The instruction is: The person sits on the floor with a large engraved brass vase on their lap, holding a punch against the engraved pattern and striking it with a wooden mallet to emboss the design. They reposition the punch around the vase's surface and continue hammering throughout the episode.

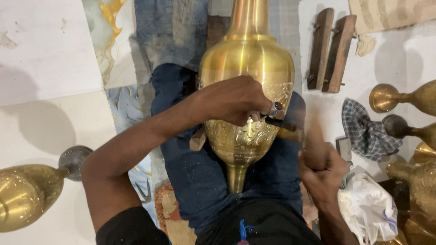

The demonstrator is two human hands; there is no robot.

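**Brass vase across the lap, tool held to its patterned side**

A large brass vase (247, 86) lies lengthwise over the person's blue-trousered legs (181, 149), its neck pointing away and its narrow foot toward the body. The left hand (234, 100) rests on the vase's engraved belly, fingers closed around a short dark tool (278, 122) whose tip meets the metal — a ring shows on one finger. The right hand (323, 169) hovers just beside the vase's lower right side, curled into a fist; it is blurred, so what it grips cannot be told. A wooden block (198, 139) pokes out from under the vase on the left.

Around the work the floor is crowded. More brass vases (408, 97) lie to the right, with a checked cloth (363, 129) and a white plastic bag (368, 206) close by the right hand. Two wooden pieces (328, 50) lie further off — another brass vase (27, 193) lies at the far left.
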